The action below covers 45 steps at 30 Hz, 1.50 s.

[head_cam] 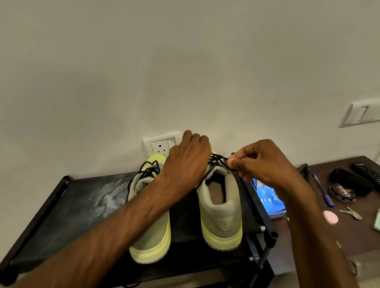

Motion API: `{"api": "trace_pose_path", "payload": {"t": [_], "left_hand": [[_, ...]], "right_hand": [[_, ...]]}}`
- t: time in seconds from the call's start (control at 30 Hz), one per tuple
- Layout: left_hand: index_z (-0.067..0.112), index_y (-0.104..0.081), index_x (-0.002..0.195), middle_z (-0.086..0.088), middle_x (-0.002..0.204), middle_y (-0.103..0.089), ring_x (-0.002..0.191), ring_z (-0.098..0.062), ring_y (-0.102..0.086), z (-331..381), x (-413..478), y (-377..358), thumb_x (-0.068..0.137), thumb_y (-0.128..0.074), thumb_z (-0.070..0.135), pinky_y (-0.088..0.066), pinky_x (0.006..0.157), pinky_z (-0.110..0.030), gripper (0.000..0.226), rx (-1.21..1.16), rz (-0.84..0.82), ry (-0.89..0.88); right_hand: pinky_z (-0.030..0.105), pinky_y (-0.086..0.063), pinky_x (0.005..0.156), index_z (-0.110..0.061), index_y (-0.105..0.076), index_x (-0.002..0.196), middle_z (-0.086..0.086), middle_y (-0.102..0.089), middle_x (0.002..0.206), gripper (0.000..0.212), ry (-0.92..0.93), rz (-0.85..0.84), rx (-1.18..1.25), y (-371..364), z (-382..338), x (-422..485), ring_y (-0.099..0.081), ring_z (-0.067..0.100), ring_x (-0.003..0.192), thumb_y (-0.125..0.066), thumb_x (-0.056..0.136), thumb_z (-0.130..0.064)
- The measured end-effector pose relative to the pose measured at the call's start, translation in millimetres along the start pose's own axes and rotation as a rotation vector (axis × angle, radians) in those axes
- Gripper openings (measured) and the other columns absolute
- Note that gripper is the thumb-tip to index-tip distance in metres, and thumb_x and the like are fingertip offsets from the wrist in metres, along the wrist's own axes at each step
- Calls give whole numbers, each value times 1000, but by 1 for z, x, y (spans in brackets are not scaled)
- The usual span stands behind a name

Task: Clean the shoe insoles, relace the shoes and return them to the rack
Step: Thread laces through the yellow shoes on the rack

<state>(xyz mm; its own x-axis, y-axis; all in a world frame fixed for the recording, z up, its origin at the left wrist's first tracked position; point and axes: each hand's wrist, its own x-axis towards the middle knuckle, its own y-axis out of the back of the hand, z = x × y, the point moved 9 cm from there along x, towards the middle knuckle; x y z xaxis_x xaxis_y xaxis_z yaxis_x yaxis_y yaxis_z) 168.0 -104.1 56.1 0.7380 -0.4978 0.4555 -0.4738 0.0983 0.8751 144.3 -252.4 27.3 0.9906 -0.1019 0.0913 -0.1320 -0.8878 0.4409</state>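
Note:
Two pale yellow-green high-top shoes stand heels toward me on the black top shelf of the rack (81, 208). The left shoe (151, 237) has loose black laces piled at its tongue. Over the toe end of the right shoe (221, 217), my left hand (188, 161) reaches across with fingers curled down onto the lacing; what they hold is hidden. My right hand (257, 162) pinches the black lace (217, 158) of the right shoe between thumb and forefinger, pulling it to the right.
A brown table (368, 239) adjoins the rack on the right, with a blue pen (322, 189), shoe polish tin (342, 192), black brush (349, 180), remote (376, 179), keys, a pink disc and a card. A blue packet (269, 197) lies between them. Wall sockets sit behind.

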Motion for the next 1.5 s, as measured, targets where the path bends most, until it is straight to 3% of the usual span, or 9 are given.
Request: {"api": "trace_pose_path", "payload": {"t": [0.2,0.37,0.6,0.7,0.8,0.93,1.0,1.27,1.5], "left_hand": [[11,-59,93,-5,85,-54,81,-19,-48,5,0,-5,86,-69,3,-37,40,-28,14,126,109,-290],[4,-58,100,-14,92,-56,86,-26,-50,5,-1,-9,86,-30,-9,-51,48,-36,33,213,71,-420],[3,-61,101,-14,93,-59,82,-24,-53,8,-3,-15,82,-60,-4,-51,45,-31,20,195,74,-460],[7,-56,104,-11,93,-59,80,-23,-52,8,-2,-16,90,-59,2,-52,52,-36,16,56,33,-383],[12,-55,102,-2,87,-64,74,-20,-56,-11,0,-21,98,-56,18,-52,64,-39,7,-363,-90,-120],[14,-72,89,7,79,-72,71,-5,-67,-37,0,-27,87,-69,13,-51,62,-12,4,-774,-91,200],[16,-73,88,7,77,-72,69,-4,-68,-42,-1,-35,85,-72,11,-49,61,-9,6,-869,-125,288],[16,-76,109,-9,90,-75,76,-26,-73,-35,-1,-49,94,-71,11,-58,66,-27,17,-1133,-337,197],[8,-78,105,-11,85,-78,76,-22,-74,-45,5,-46,89,-77,12,-57,64,-26,16,-1214,-301,254]], "right_hand": [[36,-63,69,-14,-81,81,6,-78,78,9,-66,4,-32,1,5,-9,-74,29,75,-76,88,-14],[37,-59,68,-13,-80,78,10,-76,75,10,-92,-32,-56,-4,7,-11,-68,28,67,-78,88,-16],[30,-56,62,-13,-81,76,-2,-75,67,12,-110,-98,-90,-10,9,-13,-64,17,66,-77,88,-13],[23,-53,57,-14,-81,78,3,-75,70,12,-91,-94,-77,-5,8,-14,-63,14,63,-78,88,-19],[24,-55,59,-11,-80,85,8,-76,74,12,-77,-25,25,5,8,-14,-68,18,64,-73,93,-18],[28,-58,59,-2,-75,97,12,-77,78,18,-107,11,241,0,7,-14,-70,20,65,-73,95,-20],[32,-61,64,-4,-75,96,12,-77,80,27,-109,-18,262,-9,6,-15,-71,23,67,-81,87,-29],[51,-64,78,-18,-82,86,6,-77,73,7,-54,34,124,-12,7,-10,-70,22,61,-83,85,-25],[40,-65,72,-13,-80,92,5,-75,67,25,-8,42,11,-13,-4,-13,-74,22,58,-93,73,-25]]}}
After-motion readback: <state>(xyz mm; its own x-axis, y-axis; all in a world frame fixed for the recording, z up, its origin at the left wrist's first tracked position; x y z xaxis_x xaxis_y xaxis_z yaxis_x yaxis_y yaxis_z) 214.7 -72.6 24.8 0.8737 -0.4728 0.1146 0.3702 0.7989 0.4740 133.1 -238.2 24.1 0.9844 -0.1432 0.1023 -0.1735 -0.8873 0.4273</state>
